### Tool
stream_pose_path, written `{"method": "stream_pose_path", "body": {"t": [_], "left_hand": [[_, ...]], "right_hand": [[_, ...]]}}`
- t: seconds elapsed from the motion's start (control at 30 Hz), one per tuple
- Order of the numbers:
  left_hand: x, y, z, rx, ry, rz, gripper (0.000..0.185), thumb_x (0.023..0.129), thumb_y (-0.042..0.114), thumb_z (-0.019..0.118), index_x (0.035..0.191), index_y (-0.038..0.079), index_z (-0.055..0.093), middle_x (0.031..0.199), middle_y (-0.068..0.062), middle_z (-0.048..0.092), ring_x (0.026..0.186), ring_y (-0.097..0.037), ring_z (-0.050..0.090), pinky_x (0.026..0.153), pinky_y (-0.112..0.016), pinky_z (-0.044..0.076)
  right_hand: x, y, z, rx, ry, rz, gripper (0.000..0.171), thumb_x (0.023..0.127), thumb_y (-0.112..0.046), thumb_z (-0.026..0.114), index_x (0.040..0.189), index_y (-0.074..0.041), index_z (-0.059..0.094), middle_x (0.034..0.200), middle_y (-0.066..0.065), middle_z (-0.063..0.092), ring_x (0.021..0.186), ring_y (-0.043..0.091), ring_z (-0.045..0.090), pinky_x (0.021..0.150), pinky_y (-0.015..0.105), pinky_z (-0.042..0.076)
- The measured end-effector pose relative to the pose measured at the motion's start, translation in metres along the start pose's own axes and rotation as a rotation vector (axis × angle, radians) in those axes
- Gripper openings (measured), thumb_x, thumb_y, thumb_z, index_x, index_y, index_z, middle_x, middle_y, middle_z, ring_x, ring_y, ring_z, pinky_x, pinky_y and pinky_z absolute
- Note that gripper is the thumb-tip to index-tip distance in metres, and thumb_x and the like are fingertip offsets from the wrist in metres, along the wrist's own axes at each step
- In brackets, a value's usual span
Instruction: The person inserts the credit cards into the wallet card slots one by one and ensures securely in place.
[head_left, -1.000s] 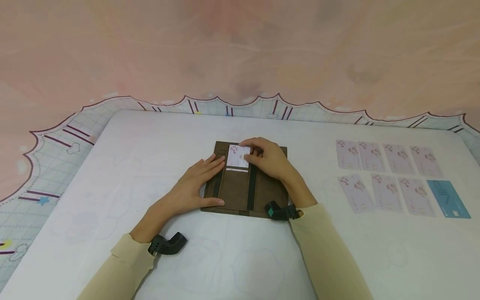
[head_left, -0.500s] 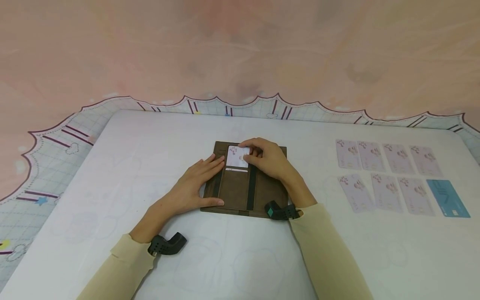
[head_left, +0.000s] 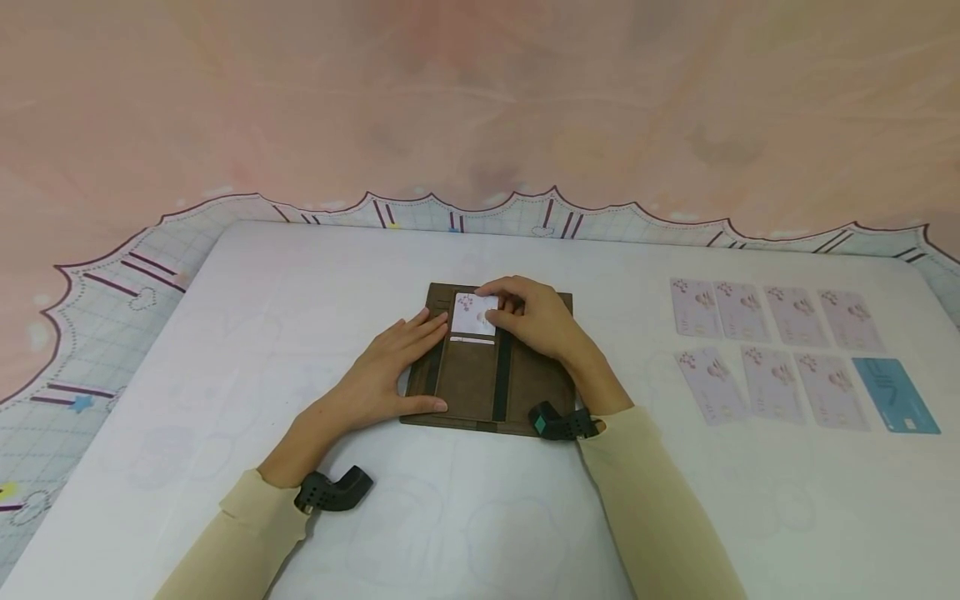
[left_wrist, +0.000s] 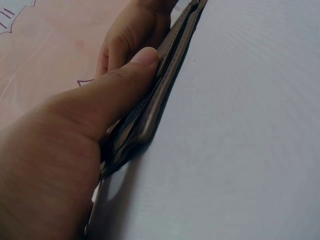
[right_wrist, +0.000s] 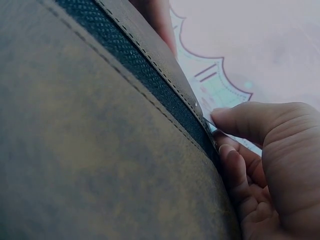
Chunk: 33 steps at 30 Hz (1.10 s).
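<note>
Head view: evenly and softly lit; only faint shadows are cast under the forearms on the table [head_left: 300,275].
Edges: straight lines are bent by wide-angle distortion.
Left wrist view: dimmer; the left hand [left_wrist: 65,150] is blurred by closeness.
Right wrist view: dark; the wallet [right_wrist: 90,140] is rendered soft and grainy.

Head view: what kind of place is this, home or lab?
Probably a staged tabletop for recording, not a shop or office: a plain white table, cards laid in neat rows beside a brown wallet, and a pink cloth backdrop behind it.
</note>
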<state>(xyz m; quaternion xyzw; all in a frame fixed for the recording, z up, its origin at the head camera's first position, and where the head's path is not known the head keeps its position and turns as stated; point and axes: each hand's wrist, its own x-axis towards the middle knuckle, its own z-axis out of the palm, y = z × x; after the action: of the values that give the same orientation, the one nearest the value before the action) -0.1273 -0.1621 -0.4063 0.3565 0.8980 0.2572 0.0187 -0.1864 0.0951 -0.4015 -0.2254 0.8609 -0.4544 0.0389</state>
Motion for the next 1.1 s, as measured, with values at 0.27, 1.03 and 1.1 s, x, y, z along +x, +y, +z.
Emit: {"method": "stream_pose_path", "body": {"t": [0.27, 1.03, 1.1], "left_hand": [[0.0000, -0.0002, 0.0002, -0.003, -0.001, -0.002, 0.095, 0.076, 0.045, 0.078, 0.148, 0.003, 0.032, 0.155, -0.008, 0.028, 0.144, -0.027, 0.013, 0.116, -0.045, 0.009], [-0.0002, 0.0008, 0.0000, 0.006, -0.004, -0.010, 0.096, 0.076, 0.044, 0.078, 0.149, 0.003, 0.032, 0.155, -0.008, 0.027, 0.144, -0.027, 0.013, 0.116, -0.045, 0.009], [-0.0002, 0.0006, 0.0000, 0.005, -0.003, -0.009, 0.096, 0.076, 0.044, 0.078, 0.149, 0.003, 0.032, 0.155, -0.009, 0.027, 0.144, -0.027, 0.013, 0.116, -0.045, 0.009]], "right_hand": [[-0.0010, -0.0018, -0.0017, 0.000, -0.015, -0.002, 0.028, 0.090, -0.013, 0.066, 0.118, -0.013, 0.067, 0.089, 0.002, 0.058, 0.077, 0.017, 0.051, 0.066, 0.031, 0.044], [-0.0008, 0.0002, -0.0022, -0.013, -0.040, -0.041, 0.020, 0.090, -0.014, 0.066, 0.110, -0.013, 0.071, 0.091, 0.002, 0.058, 0.079, 0.017, 0.051, 0.068, 0.031, 0.044], [-0.0007, 0.0006, -0.0023, -0.020, -0.042, -0.049, 0.018, 0.091, -0.014, 0.066, 0.108, -0.013, 0.072, 0.091, 0.001, 0.058, 0.078, 0.016, 0.051, 0.068, 0.031, 0.044]]}}
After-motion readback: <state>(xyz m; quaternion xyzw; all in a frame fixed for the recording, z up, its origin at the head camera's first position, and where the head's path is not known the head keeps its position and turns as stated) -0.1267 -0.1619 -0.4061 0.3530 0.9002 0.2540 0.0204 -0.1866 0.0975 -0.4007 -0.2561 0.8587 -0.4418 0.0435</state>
